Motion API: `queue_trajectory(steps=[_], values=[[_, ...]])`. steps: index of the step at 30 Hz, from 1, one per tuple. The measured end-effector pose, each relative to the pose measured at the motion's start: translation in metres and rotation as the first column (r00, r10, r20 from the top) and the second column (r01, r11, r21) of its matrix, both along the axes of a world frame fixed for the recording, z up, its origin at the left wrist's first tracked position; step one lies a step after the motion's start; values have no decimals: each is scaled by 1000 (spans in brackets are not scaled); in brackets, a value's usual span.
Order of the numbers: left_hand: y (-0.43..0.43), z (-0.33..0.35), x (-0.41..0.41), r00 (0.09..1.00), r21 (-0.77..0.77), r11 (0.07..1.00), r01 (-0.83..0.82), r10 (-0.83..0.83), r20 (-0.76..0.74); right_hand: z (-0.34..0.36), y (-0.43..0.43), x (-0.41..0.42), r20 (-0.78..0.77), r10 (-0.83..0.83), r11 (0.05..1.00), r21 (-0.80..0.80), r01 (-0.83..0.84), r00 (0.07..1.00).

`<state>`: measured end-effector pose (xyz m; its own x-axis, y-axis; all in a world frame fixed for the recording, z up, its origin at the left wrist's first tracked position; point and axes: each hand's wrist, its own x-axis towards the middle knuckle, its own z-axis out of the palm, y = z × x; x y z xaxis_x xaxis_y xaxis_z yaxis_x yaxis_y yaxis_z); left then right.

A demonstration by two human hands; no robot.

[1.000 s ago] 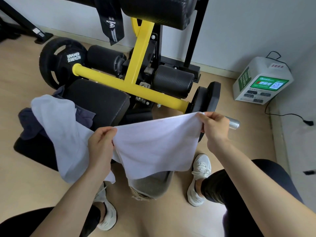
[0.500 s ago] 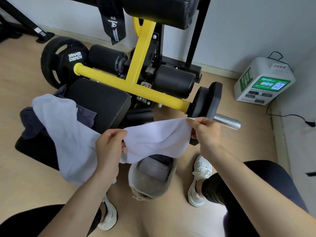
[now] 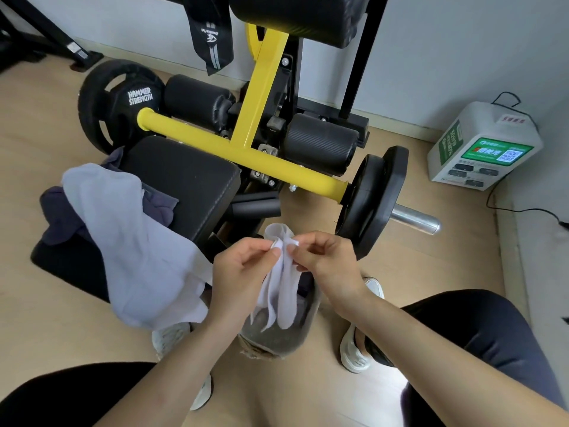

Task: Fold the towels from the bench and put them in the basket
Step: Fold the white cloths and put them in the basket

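Head cam: left hand (image 3: 243,272), right hand (image 3: 329,263) pinch one bunched towel (image 3: 286,297) over one basket (image 3: 277,342); desk (image 3: 184,180) holds white towel (image 3: 138,241), purple towel (image 3: 58,217).

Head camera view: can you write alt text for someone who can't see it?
The left hand and right hand pinch the top corners of a white towel together, so it hangs folded above a grey basket on the floor. A second towel and a dark cloth drape over the black bench at left, part of a yellow-framed weight machine.
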<state>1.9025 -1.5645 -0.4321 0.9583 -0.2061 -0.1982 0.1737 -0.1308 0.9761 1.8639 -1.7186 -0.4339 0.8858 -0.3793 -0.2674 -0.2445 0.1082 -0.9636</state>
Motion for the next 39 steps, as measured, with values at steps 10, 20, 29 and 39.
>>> queue_trajectory(steps=[10,20,29,39], values=[[9,-2,4,988,113,993,13,-30,151,2,5,-8,129,238,963,-158,-217,963],[34,2,21,933,187,963,194,-240,268,-4,-39,13,-185,182,929,-288,-230,966],[47,7,23,946,91,973,210,-226,232,-10,-49,12,-247,470,856,-108,-506,847],[53,-4,30,960,197,955,222,-249,128,4,-50,9,87,404,915,-23,-403,911]])
